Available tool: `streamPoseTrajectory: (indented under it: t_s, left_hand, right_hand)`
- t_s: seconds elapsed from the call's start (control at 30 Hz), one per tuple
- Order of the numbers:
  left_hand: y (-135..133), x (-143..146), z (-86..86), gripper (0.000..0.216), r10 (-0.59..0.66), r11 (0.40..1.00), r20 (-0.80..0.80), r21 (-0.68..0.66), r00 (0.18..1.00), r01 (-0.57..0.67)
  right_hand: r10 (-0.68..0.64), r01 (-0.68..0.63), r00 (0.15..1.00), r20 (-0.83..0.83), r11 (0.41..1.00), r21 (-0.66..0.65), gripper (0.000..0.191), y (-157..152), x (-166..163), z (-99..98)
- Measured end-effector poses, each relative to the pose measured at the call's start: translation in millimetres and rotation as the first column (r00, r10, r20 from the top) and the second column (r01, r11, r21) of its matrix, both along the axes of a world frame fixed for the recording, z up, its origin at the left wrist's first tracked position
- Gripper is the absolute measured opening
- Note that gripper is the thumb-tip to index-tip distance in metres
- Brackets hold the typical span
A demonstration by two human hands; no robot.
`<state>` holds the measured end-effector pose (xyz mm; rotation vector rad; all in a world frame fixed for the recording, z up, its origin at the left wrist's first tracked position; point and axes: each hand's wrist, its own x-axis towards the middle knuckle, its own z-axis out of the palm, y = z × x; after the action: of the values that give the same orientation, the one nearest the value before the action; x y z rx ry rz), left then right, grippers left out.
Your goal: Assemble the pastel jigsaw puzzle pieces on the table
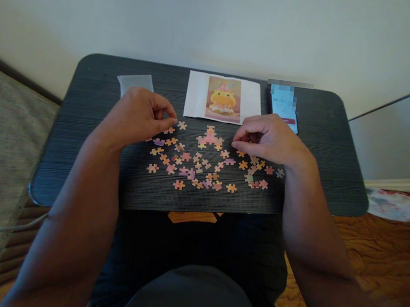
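My left hand (140,115) is closed in a pinch at the upper left of the loose jigsaw pieces. A single jigsaw piece (182,126) lies just right of its fingertips; whether anything is between them I cannot make out. Several joined pieces form a small pink and yellow cluster (210,138) in the middle. Right of that cluster, my right hand (268,139) has thumb and fingers drawn together low over the table, hiding whatever they may hold. Many loose pieces (186,156) in pink, orange and purple are scattered between and below both hands.
The dark table (98,78) stands against a pale wall. At its back lie a translucent plastic bag (136,82), a white sheet with a printed yellow character picture (223,100), and a lit phone (284,106). A white plastic bag (396,206) rests on the wooden floor.
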<state>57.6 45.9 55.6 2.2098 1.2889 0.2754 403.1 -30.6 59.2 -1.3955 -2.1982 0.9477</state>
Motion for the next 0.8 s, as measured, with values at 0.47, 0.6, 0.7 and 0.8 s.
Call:
streamPoseTrajectory:
  t_s: [0.47,0.6,0.7,0.8]
  left_hand:
    - [5.3,-5.2,-6.1,0.031,0.093,0.992,0.101,-0.098,0.991,-0.083]
    - [5.2,-7.8,-6.8,0.018,0.043,0.979,0.215,-0.205,0.976,0.002]
    - [4.6,-7.1,-6.1,0.014,0.056,0.969,0.273,-0.246,0.960,0.013]
    - [4.5,-5.9,-5.1,0.015,0.090,0.970,0.298,-0.243,0.950,-0.016]
  right_hand:
    - [0.090,-0.083,0.994,0.068,0.993,-0.088,0.030,4.8,-3.4,-15.8]
    - [0.105,-0.097,0.989,0.105,0.992,-0.085,0.032,5.8,-0.5,-17.5]
    - [0.110,-0.099,0.987,0.116,0.990,-0.101,0.031,6.1,2.3,-18.4]
    - [0.084,-0.069,0.989,0.123,0.990,-0.123,0.031,6.0,4.1,-19.0]
